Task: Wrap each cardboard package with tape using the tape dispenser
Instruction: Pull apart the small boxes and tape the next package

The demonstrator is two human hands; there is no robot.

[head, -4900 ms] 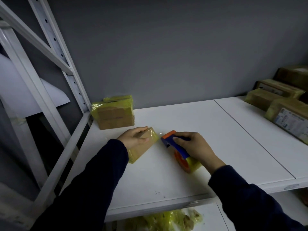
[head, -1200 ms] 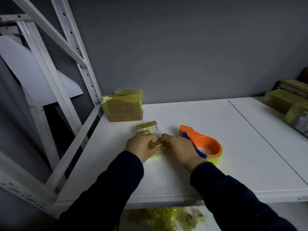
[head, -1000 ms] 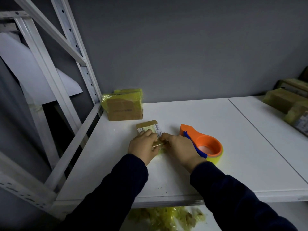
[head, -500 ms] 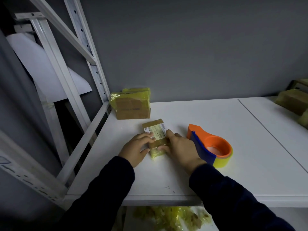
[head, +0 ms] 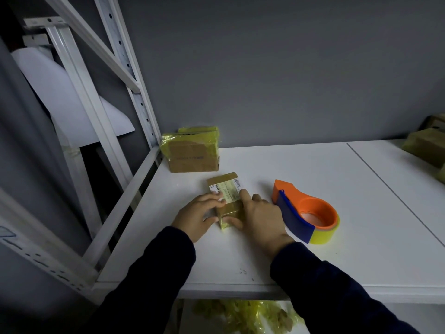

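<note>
Grey wall point(head: 265, 68) across the whole far side. White metal rack point(head: 134, 97) at left, upright with holes plus diagonal braces. White shelf point(head: 313, 261) under everything, seam line on the right part. White board point(head: 72, 112) leaning behind the rack, far left. Dark sleeves point(head: 154, 273) coming in from the near edge. Yellow tape scraps point(head: 240, 317) heaped on a lower level, below the near edge of the shelf. Boxes point(head: 426, 148) at far right, cut off by the frame edge, dim. Cardboard box point(head: 192, 153) at far left of the shelf by the rack upright, yellow tape over its top and sides, standing on edge; seemingly a second taped one right behind it, hard to tell.

Orange and blue dispenser point(head: 310, 210) lying flat on the shelf, yellow roll inside, just right of the right hand, apart from it. Right hand point(head: 262, 218) gripping the package: index straight along its right top edge, thumb across its near end, other fingers curled beside it. Left hand point(head: 195, 218) gripping the same package from the left, fingertips on top, thumb at the near end. Package point(head: 225, 189) flat on the shelf, mid-left, between both hands, near end yellow-taped, far end bare brown. White label point(head: 228, 191) with barcodes on its top, left fingertips touching it.
</note>
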